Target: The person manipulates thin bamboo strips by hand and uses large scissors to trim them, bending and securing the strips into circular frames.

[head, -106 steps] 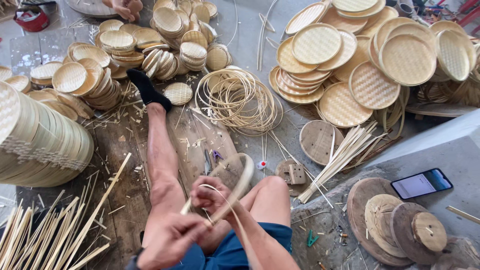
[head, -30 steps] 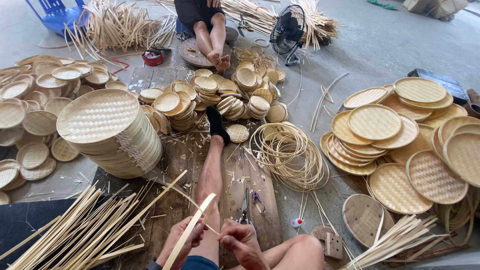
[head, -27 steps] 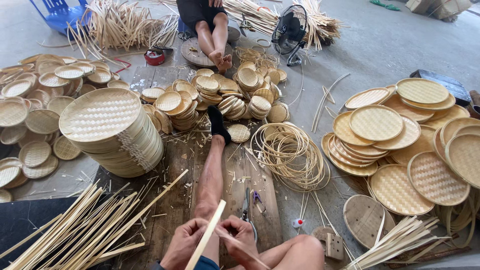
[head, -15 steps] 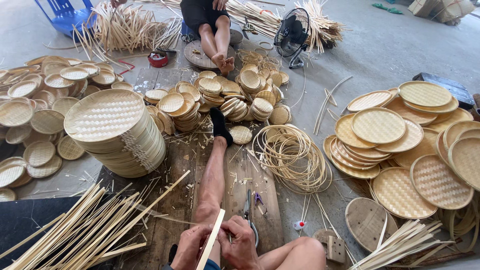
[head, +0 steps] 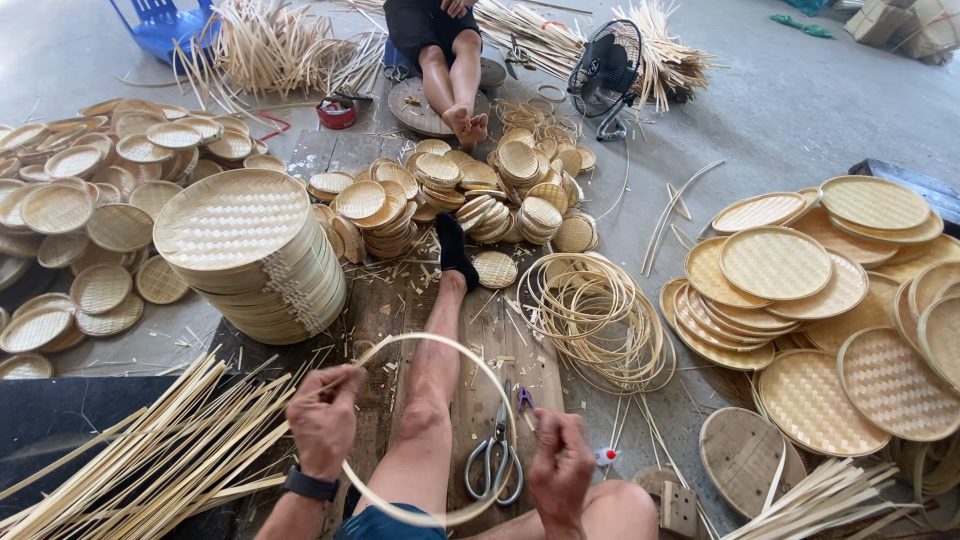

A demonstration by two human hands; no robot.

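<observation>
The left hand (head: 325, 420) and the right hand (head: 560, 470) each pinch one side of a thin pale bamboo strip bent into a hoop (head: 440, 345). The left hand's fingers are closed on the strip at the hoop's left side, and the right hand's are closed on it at the lower right, so the loop arches up between the two grips and over the person's outstretched bare leg (head: 435, 400), while its lower arc passes near the thigh. A black wristband (head: 308, 486) sits on the left wrist.

Under the hoop, on the worn wooden board (head: 490, 350), a pair of grey metal scissors (head: 495, 455) lies just left of the right hand. A bundle of long flat bamboo slats (head: 150, 455) fans out beside the left hand. A tall stack of round woven bamboo trays (head: 255, 250) stands ahead on the left, and a coil of thin bamboo rings (head: 595, 320) lies right of the leg. Another person's bare legs (head: 455, 75) show at the top.
</observation>
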